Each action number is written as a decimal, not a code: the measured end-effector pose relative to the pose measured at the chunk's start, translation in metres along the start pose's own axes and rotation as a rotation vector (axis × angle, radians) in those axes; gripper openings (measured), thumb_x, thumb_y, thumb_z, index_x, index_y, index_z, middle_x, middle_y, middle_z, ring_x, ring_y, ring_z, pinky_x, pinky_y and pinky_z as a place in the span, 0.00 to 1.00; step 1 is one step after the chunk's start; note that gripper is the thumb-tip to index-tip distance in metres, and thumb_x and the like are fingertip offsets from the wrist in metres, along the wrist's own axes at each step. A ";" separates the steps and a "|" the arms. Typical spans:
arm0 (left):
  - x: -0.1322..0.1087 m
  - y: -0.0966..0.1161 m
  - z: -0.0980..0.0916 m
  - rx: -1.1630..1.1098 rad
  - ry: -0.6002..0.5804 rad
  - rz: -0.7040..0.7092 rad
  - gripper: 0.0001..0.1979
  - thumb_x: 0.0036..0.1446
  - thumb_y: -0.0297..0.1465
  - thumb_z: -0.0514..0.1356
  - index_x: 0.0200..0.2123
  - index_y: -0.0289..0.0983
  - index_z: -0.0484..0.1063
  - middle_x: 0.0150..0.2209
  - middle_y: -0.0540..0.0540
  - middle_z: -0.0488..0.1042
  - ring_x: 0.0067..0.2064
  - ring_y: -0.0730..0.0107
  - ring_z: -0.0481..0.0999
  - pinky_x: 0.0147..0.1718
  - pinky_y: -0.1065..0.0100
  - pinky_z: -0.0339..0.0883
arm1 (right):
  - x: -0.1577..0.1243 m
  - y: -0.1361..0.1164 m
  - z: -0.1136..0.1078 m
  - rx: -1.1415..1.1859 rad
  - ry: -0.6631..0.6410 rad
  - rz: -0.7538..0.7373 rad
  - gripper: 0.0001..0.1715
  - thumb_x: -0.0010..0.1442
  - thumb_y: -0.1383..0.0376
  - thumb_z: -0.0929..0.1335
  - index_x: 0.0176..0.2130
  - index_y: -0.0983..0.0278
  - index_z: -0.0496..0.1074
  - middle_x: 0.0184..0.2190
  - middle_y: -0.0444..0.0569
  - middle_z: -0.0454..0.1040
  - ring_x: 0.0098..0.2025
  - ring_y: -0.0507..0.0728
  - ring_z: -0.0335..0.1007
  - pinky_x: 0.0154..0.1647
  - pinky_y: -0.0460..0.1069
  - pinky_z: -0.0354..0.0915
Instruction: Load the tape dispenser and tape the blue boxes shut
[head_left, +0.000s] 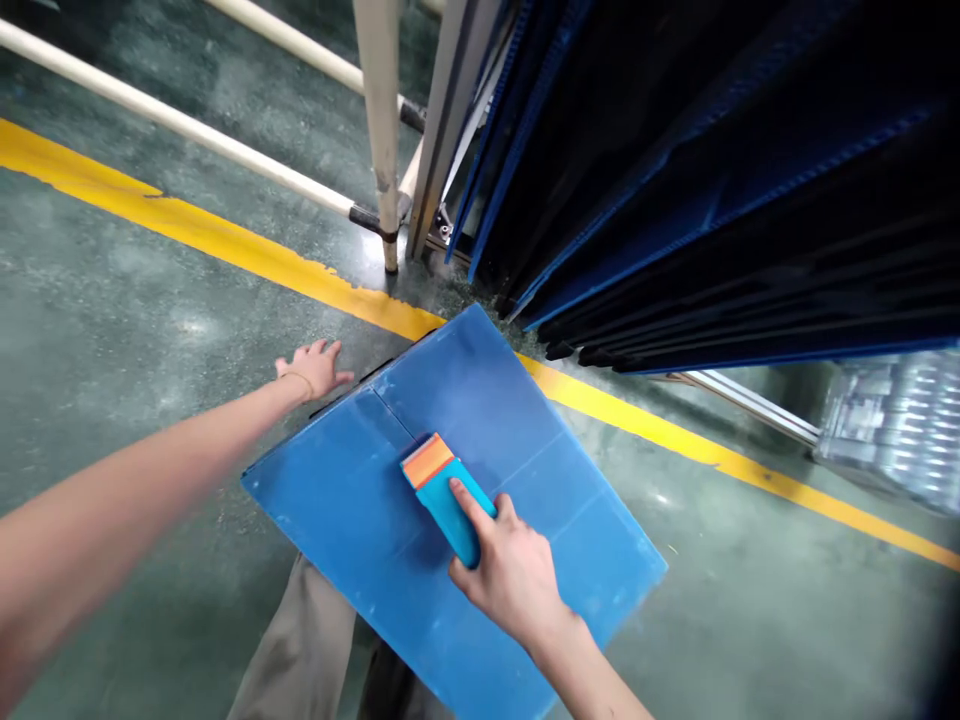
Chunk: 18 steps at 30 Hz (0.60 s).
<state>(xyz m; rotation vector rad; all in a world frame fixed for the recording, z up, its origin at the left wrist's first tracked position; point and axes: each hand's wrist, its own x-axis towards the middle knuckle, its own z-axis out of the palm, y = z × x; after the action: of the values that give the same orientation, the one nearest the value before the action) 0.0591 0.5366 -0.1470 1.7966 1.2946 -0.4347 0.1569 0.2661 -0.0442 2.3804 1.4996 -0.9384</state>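
A folded blue corrugated plastic sheet (360,500) lies tilted in front of me, over my leg. My right hand (510,575) is closed round a teal scraper with an orange edge (442,490), index finger along its top, pressing it onto the sheet near a crease. My left hand (313,368) reaches out to the sheet's far left edge, fingers spread and resting there, holding nothing.
A yellow floor line (225,240) crosses the green concrete floor. A rack of upright dark blue plastic sheets (712,180) stands at the right. Cream pipe rails and a post (381,130) stand behind. Clear plastic trays (892,420) sit at far right.
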 end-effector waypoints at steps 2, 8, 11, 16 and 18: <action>-0.011 0.014 -0.001 0.046 -0.072 0.054 0.21 0.51 0.43 0.49 0.42 0.33 0.62 0.44 0.42 0.65 0.44 0.63 0.65 0.43 0.57 0.58 | 0.001 0.002 0.000 0.011 0.017 -0.013 0.40 0.43 0.60 0.62 0.54 0.51 0.42 0.32 0.49 0.58 0.24 0.56 0.64 0.22 0.48 0.58; -0.036 0.034 0.021 0.270 -0.039 0.117 0.31 0.41 0.55 0.48 0.39 0.36 0.65 0.33 0.43 0.70 0.37 0.62 0.69 0.37 0.59 0.61 | -0.003 -0.004 -0.003 0.019 0.064 -0.025 0.40 0.44 0.57 0.63 0.54 0.52 0.42 0.33 0.51 0.59 0.25 0.57 0.64 0.22 0.50 0.60; -0.039 0.030 0.024 0.392 0.081 0.052 0.35 0.39 0.58 0.44 0.37 0.35 0.65 0.33 0.41 0.69 0.39 0.58 0.68 0.36 0.57 0.61 | -0.004 -0.013 -0.007 0.024 0.082 0.010 0.41 0.43 0.55 0.63 0.54 0.53 0.42 0.34 0.53 0.58 0.27 0.59 0.64 0.21 0.51 0.60; -0.043 0.028 0.020 0.513 0.140 0.060 0.35 0.43 0.57 0.41 0.38 0.33 0.64 0.35 0.41 0.68 0.40 0.59 0.66 0.37 0.56 0.61 | -0.028 0.000 -0.007 0.074 0.093 -0.007 0.44 0.43 0.57 0.64 0.54 0.49 0.36 0.33 0.51 0.57 0.28 0.57 0.63 0.22 0.49 0.60; -0.043 0.028 0.020 0.548 0.179 0.054 0.35 0.44 0.56 0.41 0.38 0.32 0.64 0.35 0.41 0.68 0.40 0.59 0.67 0.37 0.56 0.61 | -0.061 0.029 0.005 0.103 0.067 -0.035 0.45 0.42 0.60 0.64 0.54 0.48 0.36 0.32 0.50 0.56 0.28 0.57 0.62 0.23 0.49 0.60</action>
<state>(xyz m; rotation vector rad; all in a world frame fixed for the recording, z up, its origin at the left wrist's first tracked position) 0.0710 0.4916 -0.1162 2.3642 1.3277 -0.6571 0.1618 0.2046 -0.0173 2.4877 1.5575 -0.9757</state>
